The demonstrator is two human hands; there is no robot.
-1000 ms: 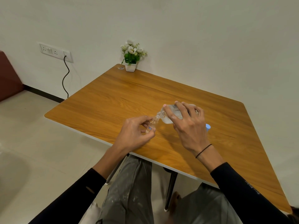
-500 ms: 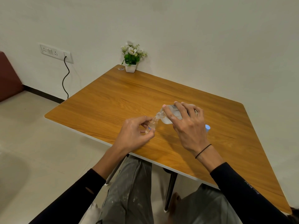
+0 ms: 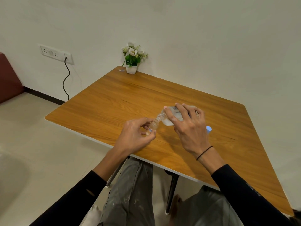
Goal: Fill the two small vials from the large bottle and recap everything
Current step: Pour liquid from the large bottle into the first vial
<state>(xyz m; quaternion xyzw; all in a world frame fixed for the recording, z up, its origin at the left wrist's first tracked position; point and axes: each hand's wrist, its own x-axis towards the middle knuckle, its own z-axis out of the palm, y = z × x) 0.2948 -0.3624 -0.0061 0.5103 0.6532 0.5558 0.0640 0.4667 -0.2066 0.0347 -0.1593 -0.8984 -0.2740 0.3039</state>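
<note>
My right hand (image 3: 187, 128) grips the large clear bottle (image 3: 169, 119), which is tipped to the left with its open neck against the mouth of a small clear vial (image 3: 152, 127). My left hand (image 3: 135, 136) pinches that vial between thumb and fingers, tilted, just above the wooden table (image 3: 114, 101). A pale blue cap (image 3: 209, 128) lies on the table, partly hidden behind my right hand. A second vial is not visible; my hands may hide it.
A small white pot of artificial flowers (image 3: 132, 60) stands at the table's far corner, with a tiny clear object (image 3: 121, 70) beside it. A wall socket with a black cable (image 3: 66, 75) is at left. My knees are under the near edge.
</note>
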